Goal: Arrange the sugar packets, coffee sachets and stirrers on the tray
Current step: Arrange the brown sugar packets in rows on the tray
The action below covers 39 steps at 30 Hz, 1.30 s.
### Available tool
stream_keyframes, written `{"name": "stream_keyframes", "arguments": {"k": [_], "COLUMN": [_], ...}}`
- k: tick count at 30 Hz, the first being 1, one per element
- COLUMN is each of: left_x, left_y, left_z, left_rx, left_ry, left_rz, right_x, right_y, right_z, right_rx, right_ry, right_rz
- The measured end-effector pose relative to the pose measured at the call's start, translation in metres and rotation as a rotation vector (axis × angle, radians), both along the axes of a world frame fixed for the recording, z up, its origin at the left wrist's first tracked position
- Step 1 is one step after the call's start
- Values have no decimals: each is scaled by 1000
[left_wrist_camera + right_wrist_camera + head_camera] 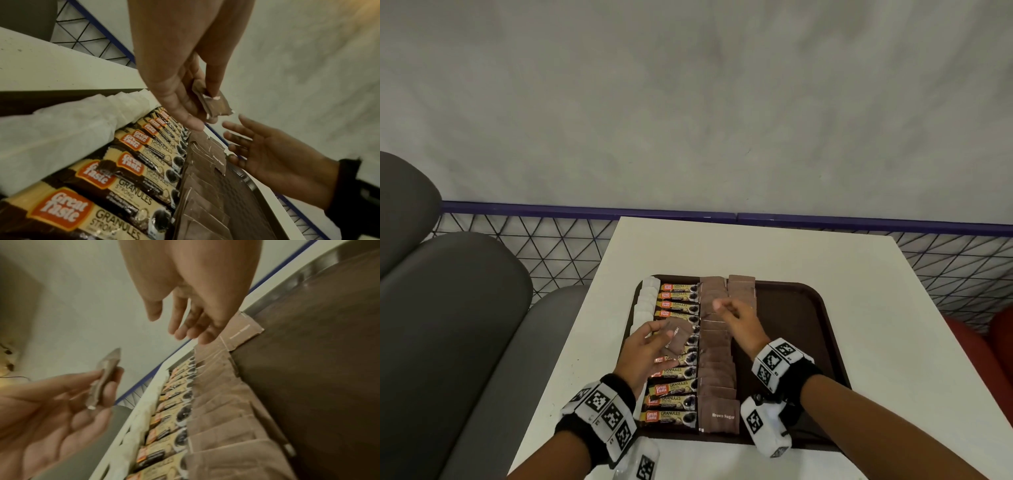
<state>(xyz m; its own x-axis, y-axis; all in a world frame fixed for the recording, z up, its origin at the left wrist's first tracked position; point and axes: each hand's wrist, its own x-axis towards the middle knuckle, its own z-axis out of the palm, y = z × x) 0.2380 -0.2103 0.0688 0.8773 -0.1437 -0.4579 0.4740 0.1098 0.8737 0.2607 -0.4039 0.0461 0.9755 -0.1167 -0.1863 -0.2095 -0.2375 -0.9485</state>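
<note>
A dark brown tray [801, 308] lies on the white table [756, 246]. On it run columns of white packets [645, 296], yellow coffee sachets [671, 389] and brown sugar packets [717, 377]; a second short brown column [741, 291] starts at the far edge. My left hand [654, 342] hovers over the coffee column and pinches a small stack of brown sugar packets [676, 337] [213, 104] [104, 379]. My right hand [736, 315] [185, 316] hangs above the brown columns with relaxed fingers, holding nothing. No stirrers are visible.
The tray's right half [798, 342] shows bare brown surface. Grey padded seats [448, 308] stand to the left of the table. A wire mesh barrier with a blue rail [534, 209] runs behind the table, and red seating [989, 342] sits at the right.
</note>
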Motion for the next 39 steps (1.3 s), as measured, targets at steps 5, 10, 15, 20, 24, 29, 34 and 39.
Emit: {"name": "stream_keyframes", "arguments": {"k": [5,10,15,20,24,29,34,39], "left_x": [-5,-8,-5,-4,0,4,5,1], "left_y": [-6,-9,-15,-19,-7,3,8,11], "left_z": [7,4,-1,-7,-12,-19,-19,-18], "left_rx": [94,61,102,120,113,151,183,238], "left_ry": [-58,-27,-41,-65,-46,-51,-67,-112], "left_rz": [-73,-28,-68,-82,-46,-46,-78,-137], "right_x": [-15,-25,-35,-26,-10,6,19,22], "right_y": [21,15,6,-23,-59,-64,-60,-55], "right_z": [5,1,0,-5,-27,-41,-46,-46], "right_rx": [115,160,192,78,-100,-309,-520,-697], "right_ry": [61,60,91,49,128,242,280,257], "right_rz": [288,176,191,-77,-291,-244,-256,-241]}}
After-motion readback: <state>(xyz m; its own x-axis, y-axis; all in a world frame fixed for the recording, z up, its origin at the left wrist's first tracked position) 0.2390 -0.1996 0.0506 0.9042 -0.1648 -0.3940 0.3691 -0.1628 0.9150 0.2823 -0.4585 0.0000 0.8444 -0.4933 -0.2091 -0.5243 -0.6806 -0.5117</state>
